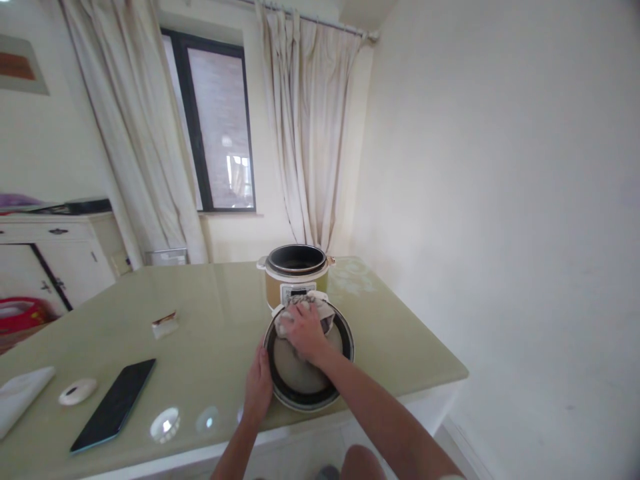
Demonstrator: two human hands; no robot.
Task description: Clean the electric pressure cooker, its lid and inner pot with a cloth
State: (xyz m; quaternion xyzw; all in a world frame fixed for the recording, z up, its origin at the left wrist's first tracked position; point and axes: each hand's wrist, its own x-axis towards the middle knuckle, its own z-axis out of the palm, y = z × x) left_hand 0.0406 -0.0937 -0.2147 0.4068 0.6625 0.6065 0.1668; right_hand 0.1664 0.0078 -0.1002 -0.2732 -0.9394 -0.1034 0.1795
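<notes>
A round cooker lid (300, 373) with a dark ring inside its rim is tilted up in front of me, its inner side facing me. My left hand (259, 380) grips the lid's left edge. My right hand (305, 330) presses a crumpled, patterned cloth (327, 315) against the upper inside of the lid. Right behind the lid stands an electric pressure cooker (273, 287) with a white rim and side handles. Its top is off, and the dark inner pot (297, 257) shows. The lid hides the cooker's lower front.
On the left of the glossy green table (210, 320) lie a black phone (114, 405), a white oval object (77, 392), a white flat item (23, 397) and a small packet (165, 323). A wall (510, 220) rises along the right. Curtains (315, 120) and a window stand behind.
</notes>
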